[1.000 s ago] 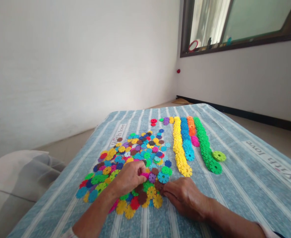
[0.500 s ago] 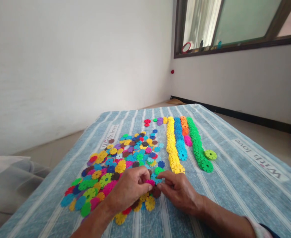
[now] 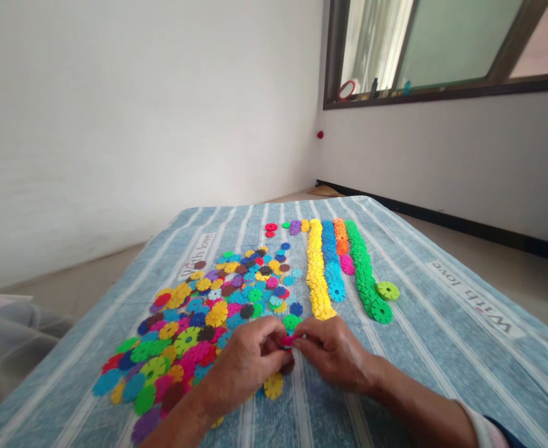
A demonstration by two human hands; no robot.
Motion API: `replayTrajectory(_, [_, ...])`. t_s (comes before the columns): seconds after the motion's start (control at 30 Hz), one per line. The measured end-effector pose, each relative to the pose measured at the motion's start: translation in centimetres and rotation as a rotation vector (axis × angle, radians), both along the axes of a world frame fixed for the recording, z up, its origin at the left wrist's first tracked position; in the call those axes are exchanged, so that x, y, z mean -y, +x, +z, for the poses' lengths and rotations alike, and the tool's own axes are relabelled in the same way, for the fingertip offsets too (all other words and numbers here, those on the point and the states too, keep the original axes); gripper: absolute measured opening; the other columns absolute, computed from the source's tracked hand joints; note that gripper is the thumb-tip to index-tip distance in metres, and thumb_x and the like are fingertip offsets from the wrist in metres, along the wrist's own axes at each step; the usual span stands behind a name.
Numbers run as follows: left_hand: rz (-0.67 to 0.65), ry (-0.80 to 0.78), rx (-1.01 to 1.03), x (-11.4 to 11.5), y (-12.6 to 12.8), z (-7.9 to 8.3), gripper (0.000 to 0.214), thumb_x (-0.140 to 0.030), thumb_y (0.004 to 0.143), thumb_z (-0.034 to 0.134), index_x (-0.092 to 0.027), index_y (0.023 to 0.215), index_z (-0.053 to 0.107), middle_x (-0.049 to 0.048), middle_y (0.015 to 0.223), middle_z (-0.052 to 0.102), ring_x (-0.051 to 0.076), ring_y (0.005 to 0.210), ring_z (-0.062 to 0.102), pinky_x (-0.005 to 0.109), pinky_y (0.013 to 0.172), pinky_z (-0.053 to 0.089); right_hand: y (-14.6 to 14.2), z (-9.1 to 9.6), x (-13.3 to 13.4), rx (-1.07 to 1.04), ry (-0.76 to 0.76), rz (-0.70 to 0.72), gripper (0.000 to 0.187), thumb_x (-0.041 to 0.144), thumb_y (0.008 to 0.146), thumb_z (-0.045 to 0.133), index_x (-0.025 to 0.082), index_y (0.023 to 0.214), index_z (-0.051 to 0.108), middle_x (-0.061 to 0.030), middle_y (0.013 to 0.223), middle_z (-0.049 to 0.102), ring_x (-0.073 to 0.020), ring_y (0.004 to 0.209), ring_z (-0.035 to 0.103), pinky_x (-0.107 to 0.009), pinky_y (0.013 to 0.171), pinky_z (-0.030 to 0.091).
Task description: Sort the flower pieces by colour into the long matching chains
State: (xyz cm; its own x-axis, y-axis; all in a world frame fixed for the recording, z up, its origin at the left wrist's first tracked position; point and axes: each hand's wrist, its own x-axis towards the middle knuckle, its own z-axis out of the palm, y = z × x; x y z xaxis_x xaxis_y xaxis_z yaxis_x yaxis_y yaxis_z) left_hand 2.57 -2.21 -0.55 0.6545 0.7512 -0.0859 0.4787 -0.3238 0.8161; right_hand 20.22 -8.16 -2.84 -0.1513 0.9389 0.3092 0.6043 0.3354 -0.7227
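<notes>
A pink notched plastic disc [image 3: 287, 341] is pinched between my two hands at the near right side of a mixed pile of coloured discs [image 3: 199, 339]. My left hand [image 3: 250, 354] grips its left side, with fingers curled. The thumb and fingertips of my right hand [image 3: 332, 348] close on its right side. Most of the disc is hidden by the fingers. Just beyond the fingertips lies a green disc [image 3: 291, 322], and a yellow disc [image 3: 273, 386] lies nearer me, below my left hand.
Overlapping rows of discs run away from me: yellow [image 3: 318, 267], blue [image 3: 333, 264], orange [image 3: 341, 236] ending in pink [image 3: 347, 264], and green [image 3: 364, 274]. A lime disc [image 3: 388, 290] sits beside the green row. Red discs [image 3: 271, 228] lie farther back on the striped cloth [image 3: 418, 348].
My right hand has moved left and closed on the pink disc, which only my left hand held before. The whole view has shifted slightly.
</notes>
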Motion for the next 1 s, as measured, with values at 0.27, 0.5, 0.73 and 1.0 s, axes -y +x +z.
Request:
replayTrajectory(0.27, [0.076,0.146,-0.028,-0.6,-0.3,-0.8,0.01,-0.023,0.072,0.054,-0.018,0.064,0.051,-0.0026,0.061,0.055,0.011,0.058,0.05,0.02,0.054,0.038,10.3,3.2,-4.3,0.482,-0.075,-0.534,0.029,0.033,0.092,0.044,0.02,0.088,0.069,-0.001,0.07,0.064,-0.0138,0.066,0.056,-0.022,0.057,0.033])
replayTrajectory(0.5, [0.051,0.195,-0.055,-0.7,-0.4,-1.1,0.011,-0.022,0.072,0.053,-0.018,0.062,0.052,-0.0024,0.063,0.055,0.011,0.061,0.049,0.02,0.057,0.037,13.8,2.7,-7.6,0.654,-0.271,-0.476,0.02,0.018,0.078,0.051,0.016,0.071,0.07,-0.0022,0.067,0.064,-0.0133,0.062,0.055,-0.023,0.055,0.029])
replayTrajectory(0.73, [0.051,0.189,-0.052,-0.7,-0.5,-0.9,0.013,-0.023,0.072,0.053,-0.018,0.06,0.051,-0.002,0.061,0.057,0.011,0.06,0.051,0.021,0.055,0.036,13.1,2.9,-9.1,0.76,-0.39,-0.474,0.022,0.017,0.075,0.049,0.014,0.071,0.071,-0.0054,0.07,0.065,-0.0139,0.062,0.055,-0.025,0.051,0.025])
replayTrajectory(1.0, [0.014,0.139,-0.023,-1.0,-0.6,-1.4,0.014,-0.024,0.072,0.054,-0.019,0.06,0.049,-0.0009,0.062,0.062,0.012,0.06,0.053,0.021,0.055,0.038,13.0,3.0,-9.4,0.82,-0.453,-0.505,0.016,0.023,0.075,0.058,0.016,0.084,0.07,-0.0089,0.086,0.069,-0.02,0.078,0.063,-0.024,0.055,0.034])
